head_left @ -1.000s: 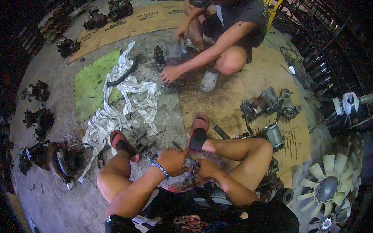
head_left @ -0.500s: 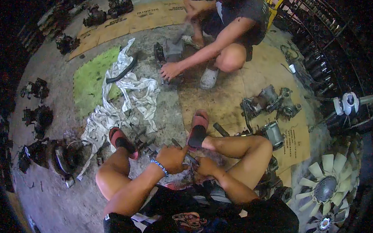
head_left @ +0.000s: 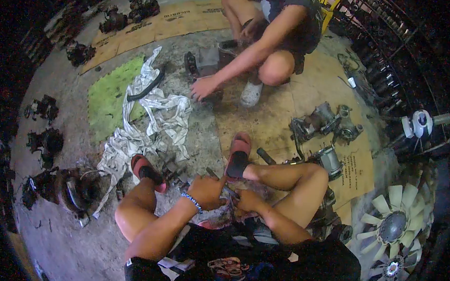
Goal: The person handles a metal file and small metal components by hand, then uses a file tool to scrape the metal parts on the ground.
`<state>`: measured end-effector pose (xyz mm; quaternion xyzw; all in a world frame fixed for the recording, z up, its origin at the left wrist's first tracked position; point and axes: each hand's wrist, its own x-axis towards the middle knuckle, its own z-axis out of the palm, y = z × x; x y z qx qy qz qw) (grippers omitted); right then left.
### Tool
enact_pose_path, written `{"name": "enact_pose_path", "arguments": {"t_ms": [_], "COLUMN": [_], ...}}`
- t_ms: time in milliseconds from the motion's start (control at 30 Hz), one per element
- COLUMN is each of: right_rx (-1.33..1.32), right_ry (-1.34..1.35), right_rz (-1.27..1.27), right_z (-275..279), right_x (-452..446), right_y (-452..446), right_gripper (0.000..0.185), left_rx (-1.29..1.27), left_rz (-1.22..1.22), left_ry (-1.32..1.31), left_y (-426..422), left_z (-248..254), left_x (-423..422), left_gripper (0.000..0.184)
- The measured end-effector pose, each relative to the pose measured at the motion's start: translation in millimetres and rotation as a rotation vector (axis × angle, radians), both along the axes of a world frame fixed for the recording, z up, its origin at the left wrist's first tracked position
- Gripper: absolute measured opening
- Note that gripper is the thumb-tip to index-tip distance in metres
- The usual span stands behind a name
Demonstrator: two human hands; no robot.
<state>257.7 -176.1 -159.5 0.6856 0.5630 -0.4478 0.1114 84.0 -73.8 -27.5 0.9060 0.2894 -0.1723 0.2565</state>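
My left hand (head_left: 207, 192), with a blue-and-white bracelet at the wrist, is closed around a slim dark bar-shaped tool (head_left: 229, 191) low between my legs. One end of the tool sticks out past my knuckles. Just to the right, my right hand (head_left: 248, 201) has its fingers curled in at the tool's other end. What kind of tool it is cannot be made out. Dark metal parts (head_left: 172, 174) lie on the floor by my left foot, close to my left hand. Whatever is beneath the two hands is mostly hidden.
Opposite me a co-worker squats, one hand (head_left: 204, 88) at a metal part (head_left: 208, 59). White rags (head_left: 158, 112) and a green mat (head_left: 109, 98) lie ahead. Engine parts (head_left: 316, 122) rest on cardboard at right, near a fan (head_left: 394, 226). More parts (head_left: 72, 189) stand left.
My hands and the tool stay almost where they were. The co-worker's far arm has shifted, their near hand has lifted slightly, and they lean a little differently over the metal part.
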Motion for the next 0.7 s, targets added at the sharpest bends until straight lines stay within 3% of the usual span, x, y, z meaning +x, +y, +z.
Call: {"name": "enact_pose_path", "arguments": {"t_ms": [700], "right_rx": [0.005], "right_ry": [0.0], "right_rz": [-0.032], "right_z": [4], "right_x": [-2], "right_y": [0], "right_gripper": [0.045], "left_rx": [0.002], "left_rz": [-0.003], "left_ry": [-0.044], "left_y": [-1], "left_z": [-4], "left_x": [-1], "left_gripper": [0.071]}}
